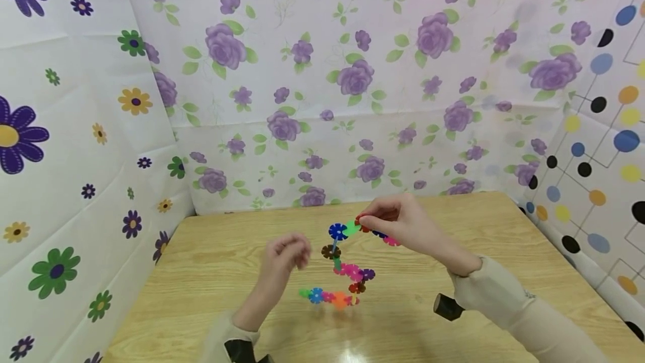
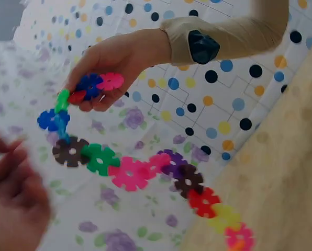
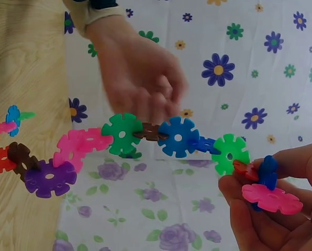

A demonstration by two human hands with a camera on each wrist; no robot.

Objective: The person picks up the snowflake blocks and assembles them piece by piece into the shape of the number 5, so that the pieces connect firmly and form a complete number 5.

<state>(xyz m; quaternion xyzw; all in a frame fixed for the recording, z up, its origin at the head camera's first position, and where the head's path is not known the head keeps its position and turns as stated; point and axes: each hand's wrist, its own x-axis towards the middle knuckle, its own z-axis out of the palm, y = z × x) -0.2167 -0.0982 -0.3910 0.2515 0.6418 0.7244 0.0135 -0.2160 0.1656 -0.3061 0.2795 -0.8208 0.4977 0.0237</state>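
A chain of interlocking plastic snowflake discs (image 1: pixel 354 272) in many colours hangs above the wooden table from my right hand (image 1: pixel 403 223). That hand pinches it near one end, at a red disc (image 3: pixel 246 170), with a dark blue disc (image 3: pixel 268 172) and a pink disc (image 3: pixel 272 199) lying over the fingers. From there the chain passes through a green disc (image 3: pixel 230 155) and a blue disc (image 3: pixel 178 137), winding down toward an orange disc (image 1: pixel 340 300). My left hand (image 1: pixel 286 254) is beside the chain, blurred, holding nothing, its fingers loosely bent.
The wooden table (image 1: pixel 227 273) lies beneath both hands. A white cloth with purple roses (image 1: pixel 302 99) hangs behind it. Flower-print cloth (image 1: pixel 101 172) stands at the left, and dotted cloth (image 1: pixel 594 172) at the right.
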